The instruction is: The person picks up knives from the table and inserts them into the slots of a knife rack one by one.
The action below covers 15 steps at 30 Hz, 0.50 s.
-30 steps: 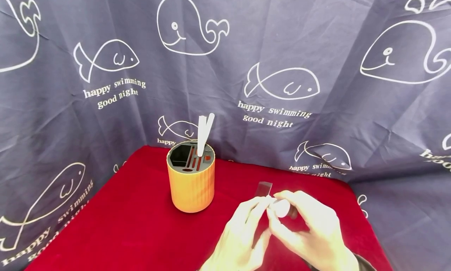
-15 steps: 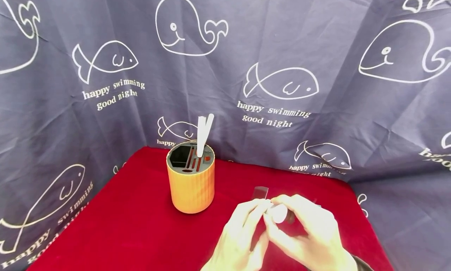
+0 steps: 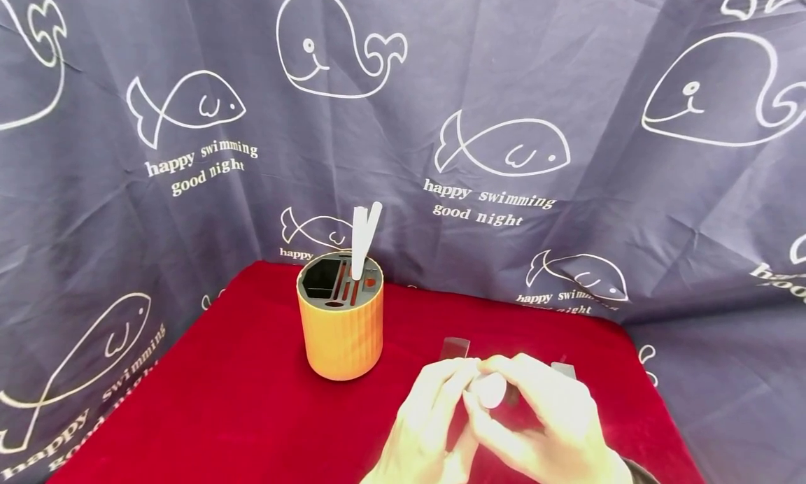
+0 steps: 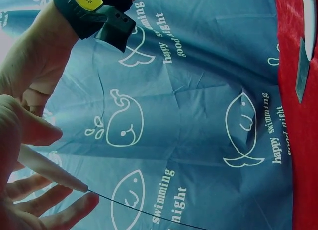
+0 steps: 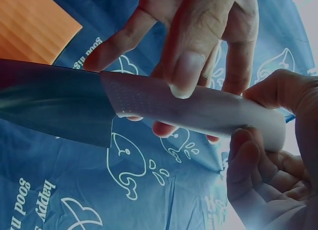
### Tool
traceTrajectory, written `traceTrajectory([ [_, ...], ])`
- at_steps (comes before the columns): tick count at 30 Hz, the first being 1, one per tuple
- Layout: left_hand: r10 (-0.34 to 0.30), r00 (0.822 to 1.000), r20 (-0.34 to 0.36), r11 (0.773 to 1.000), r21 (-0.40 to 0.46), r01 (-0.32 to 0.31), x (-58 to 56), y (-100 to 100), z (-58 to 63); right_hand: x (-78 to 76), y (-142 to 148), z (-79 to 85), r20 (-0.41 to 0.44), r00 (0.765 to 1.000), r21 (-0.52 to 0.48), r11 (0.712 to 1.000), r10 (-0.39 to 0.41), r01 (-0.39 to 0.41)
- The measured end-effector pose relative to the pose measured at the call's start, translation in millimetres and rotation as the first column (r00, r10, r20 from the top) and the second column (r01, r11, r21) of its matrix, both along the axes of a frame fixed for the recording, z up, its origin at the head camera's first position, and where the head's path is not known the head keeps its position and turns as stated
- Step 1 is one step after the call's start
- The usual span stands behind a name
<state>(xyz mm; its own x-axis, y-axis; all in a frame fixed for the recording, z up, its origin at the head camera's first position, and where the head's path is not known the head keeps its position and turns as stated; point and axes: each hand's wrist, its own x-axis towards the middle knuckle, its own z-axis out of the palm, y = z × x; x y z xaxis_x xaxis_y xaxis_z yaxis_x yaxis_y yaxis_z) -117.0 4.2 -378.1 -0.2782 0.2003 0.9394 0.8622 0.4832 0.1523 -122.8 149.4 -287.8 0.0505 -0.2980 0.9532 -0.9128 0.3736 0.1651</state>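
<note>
Both hands hold one kitchen knife [image 5: 194, 106] with a pale, smooth handle and a dotted patch near the blade. In the right wrist view my left hand [image 5: 203, 46] has its thumb on the handle's near side and its fingers behind it. The thumb and curled fingers of my right hand [image 5: 278, 185] pinch the handle's rounded end. Seen from the head, the white butt of the handle shows between left hand [image 3: 422, 424] and right hand [image 3: 554, 421], with the blade [image 3: 455, 348] pointing away beyond the left fingers. The left wrist view shows the blade [image 4: 144, 210] edge-on as a thin dark line.
An orange knife block [image 3: 341, 337] with a grey slotted top stands left of the hands, two white handles [image 3: 360, 239] rising from it. Another knife [image 4: 303, 66] lies on the red cloth [image 3: 252, 400], partly behind the right hand. A printed blue curtain [image 3: 403, 148] surrounds the table.
Both hands have shifted slightly left with the knife, and its blade has swung a little left and lower. More of the knife on the cloth shows behind the right hand.
</note>
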Motion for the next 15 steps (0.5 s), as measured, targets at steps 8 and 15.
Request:
traceTrajectory([
  [8,-0.003,0.999,-0.044,1.000,0.028,0.005,1.5,0.5,2.3,-0.1,1.3,-4.3,0.014,0.999,0.020,0.999,0.047,-0.047],
  [15,0.009,0.997,-0.071,1.000,0.024,-0.008,2.1,-2.2,2.1,1.0,2.4,-6.2,0.053,0.993,0.036,0.993,0.108,-0.110],
])
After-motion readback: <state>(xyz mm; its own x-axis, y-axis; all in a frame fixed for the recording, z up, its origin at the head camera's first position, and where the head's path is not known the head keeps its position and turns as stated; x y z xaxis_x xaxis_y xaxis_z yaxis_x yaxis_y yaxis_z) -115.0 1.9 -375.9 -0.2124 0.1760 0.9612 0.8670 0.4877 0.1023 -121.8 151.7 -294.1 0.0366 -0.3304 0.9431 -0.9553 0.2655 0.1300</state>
